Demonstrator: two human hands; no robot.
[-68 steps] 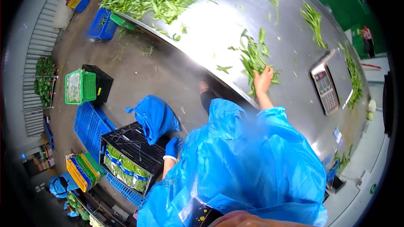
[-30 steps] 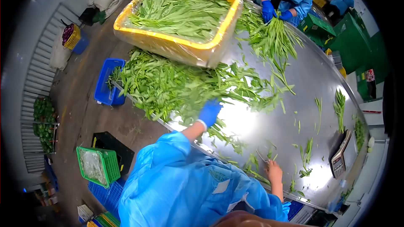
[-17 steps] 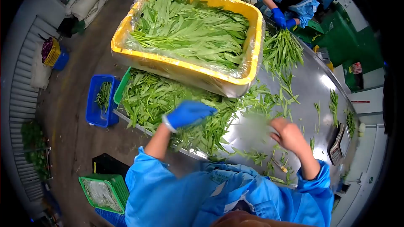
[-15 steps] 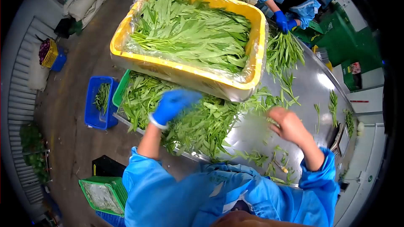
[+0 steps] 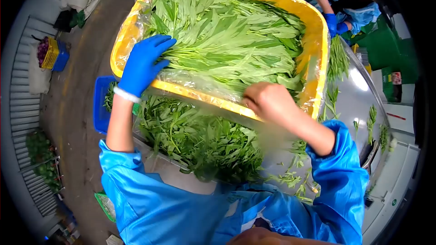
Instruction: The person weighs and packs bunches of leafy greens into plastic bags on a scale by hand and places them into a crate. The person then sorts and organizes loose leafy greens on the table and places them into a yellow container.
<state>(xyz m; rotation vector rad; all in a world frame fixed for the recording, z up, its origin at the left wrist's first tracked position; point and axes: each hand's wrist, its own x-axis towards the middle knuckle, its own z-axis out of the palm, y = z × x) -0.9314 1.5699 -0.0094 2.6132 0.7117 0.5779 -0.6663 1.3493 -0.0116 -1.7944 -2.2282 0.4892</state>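
Observation:
A yellow-rimmed crate point(image 5: 321, 59) lined with clear plastic point(image 5: 195, 80) is full of long green leafy vegetables point(image 5: 213, 31). My left hand point(image 5: 144, 63), in a blue glove with a white band at the wrist, reaches over the crate's left front corner. Its fingers stretch out onto the stems, thumb apart. At the front rim, towards the right, my bare right hand point(image 5: 269, 100) is closed with its fingers curled down beside the liner. What it grips is hidden. Below the crate, more loose greens point(image 5: 200, 140) are heaped on the metal table point(image 5: 352, 97).
A co-worker's blue-gloved hands point(image 5: 335, 25) hold greens at the upper right. A blue basket point(image 5: 101, 109) stands left of the table, and a green crate point(image 5: 105, 206) sits lower left. Stray sprigs point(image 5: 371, 120) lie on the table's right side.
Both my hands have moved from above the table up to the crate, the left over its corner and the right to its front rim. The crate appears larger and closer in view.

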